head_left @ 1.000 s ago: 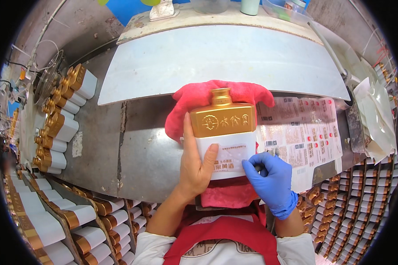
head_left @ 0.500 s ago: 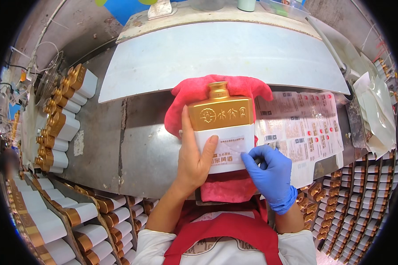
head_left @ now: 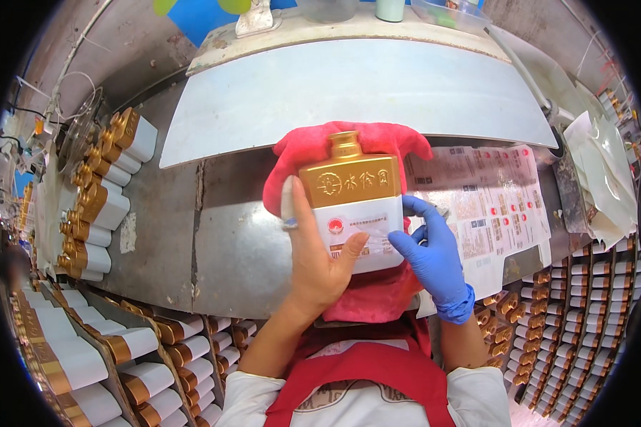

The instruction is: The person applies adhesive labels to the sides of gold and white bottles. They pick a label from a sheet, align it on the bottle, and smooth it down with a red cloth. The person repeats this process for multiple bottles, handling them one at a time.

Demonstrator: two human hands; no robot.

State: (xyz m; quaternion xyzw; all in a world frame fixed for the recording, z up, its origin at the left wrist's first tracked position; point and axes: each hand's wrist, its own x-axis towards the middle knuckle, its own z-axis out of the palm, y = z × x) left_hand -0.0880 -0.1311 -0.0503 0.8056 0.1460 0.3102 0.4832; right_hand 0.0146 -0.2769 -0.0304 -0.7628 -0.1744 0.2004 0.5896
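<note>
Plainly, white-and-gold flat-sided bottle: sits centrally before the person, over the bunched red plush cloth on the grey metal table, its neck pointing away and its broad front turned upward; whether the cloth bears its weight is hidden

Bare left hand: clamped on the bottle, thumb across the lower front, fingers along the left side

Blue-gloved right hand: thumb tip at the right edge of the front, forefinger stretched along that side, the two apart; how firmly they press cannot be told

Weight: probably fairly heavy for one hand, more so if filled, which the pictures do not show

Stiffness: looks rigid, likely glazed ceramic or coated glass, so it should not give under a squeeze but could chip or crack if knocked

Surface: smooth and glossy, likely slippery, above all on the metallic gold shoulder

Thin printed label with a red round emblem: lies on the white front, partly under the left thumb; likely flexible and easy to crease, so dragging fingertips are best avoided

Best hold: both narrow sides of the white body, palms supporting, with the red cloth as padding beneath
</note>
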